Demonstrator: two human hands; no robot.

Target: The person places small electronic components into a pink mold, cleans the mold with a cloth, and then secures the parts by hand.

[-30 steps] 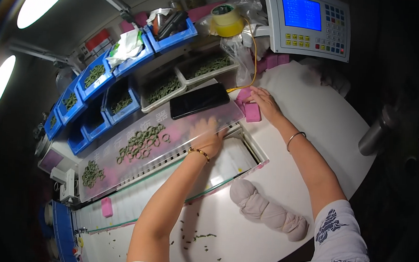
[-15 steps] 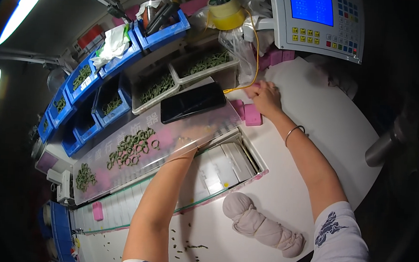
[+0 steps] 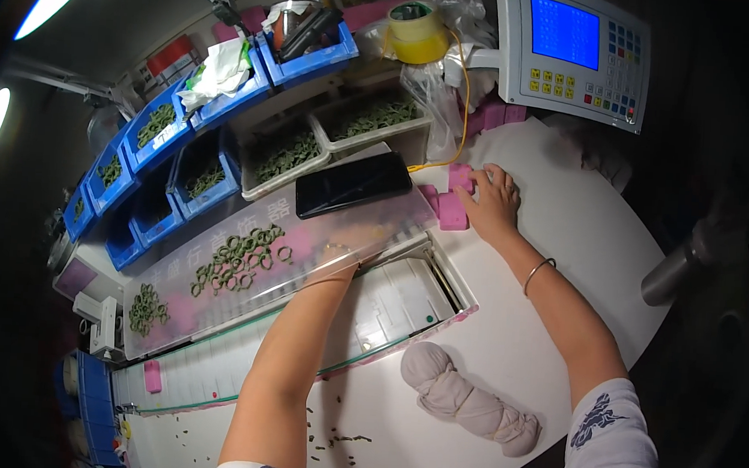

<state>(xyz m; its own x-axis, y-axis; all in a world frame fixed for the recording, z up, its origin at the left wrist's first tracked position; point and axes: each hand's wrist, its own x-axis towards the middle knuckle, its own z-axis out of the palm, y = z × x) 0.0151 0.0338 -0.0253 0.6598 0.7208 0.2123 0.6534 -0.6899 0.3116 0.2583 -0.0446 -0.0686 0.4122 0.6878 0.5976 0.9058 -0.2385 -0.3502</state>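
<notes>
My right hand (image 3: 493, 200) rests at the right end of the cover, thumb and fingers bent against a small pink block (image 3: 461, 177). A second pink block (image 3: 453, 211) sits just in front of it, beside another partly hidden one. My left hand (image 3: 350, 248) reaches under the translucent plastic cover (image 3: 172, 316); it shows only as a blur, its fingers hidden. Several green rings (image 3: 240, 260) lie on the cover, with a smaller green heap (image 3: 147, 308) to the left. A black phone (image 3: 353, 184) lies at the cover's back edge.
Blue bins (image 3: 206, 181) and clear tubs (image 3: 249, 175) of green pieces line the back. A keypad screen unit (image 3: 574, 57) hangs at upper right. A cloth-wrapped bundle (image 3: 467, 400) lies between my arms. A yellow cable (image 3: 465, 111) runs to the phone.
The view has shifted slightly. My right hand has moved toward the pink blocks, its fingers less curled, and the block at its fingertips now shows more. My left hand stays under the cover.
</notes>
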